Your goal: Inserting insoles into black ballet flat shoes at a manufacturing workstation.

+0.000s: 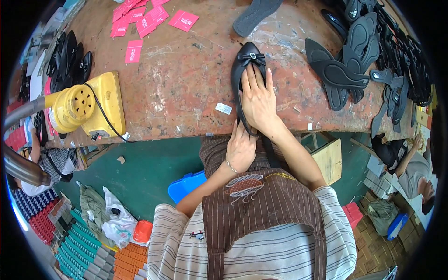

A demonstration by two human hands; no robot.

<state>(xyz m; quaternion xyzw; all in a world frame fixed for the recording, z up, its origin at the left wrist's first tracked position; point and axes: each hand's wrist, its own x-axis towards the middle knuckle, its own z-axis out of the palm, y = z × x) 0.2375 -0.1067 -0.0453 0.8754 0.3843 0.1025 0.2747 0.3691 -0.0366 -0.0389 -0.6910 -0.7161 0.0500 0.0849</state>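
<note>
head view: the shoe (237, 77) lies at the near edge of the table (172, 102). the right hand (258, 102), flat and open, reaches inside; pressing there seems the step. the left hand (241, 149) touches its back end, grip unclear. next calls for steadiness.

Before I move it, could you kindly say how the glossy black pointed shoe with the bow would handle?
The black shoe is probably light for its size, given its low-cut, thin-edged upper. Its sides may flex a little, as they look thin around the right hand. It seems unlikely to roll, being long and pointed rather than round.
</note>
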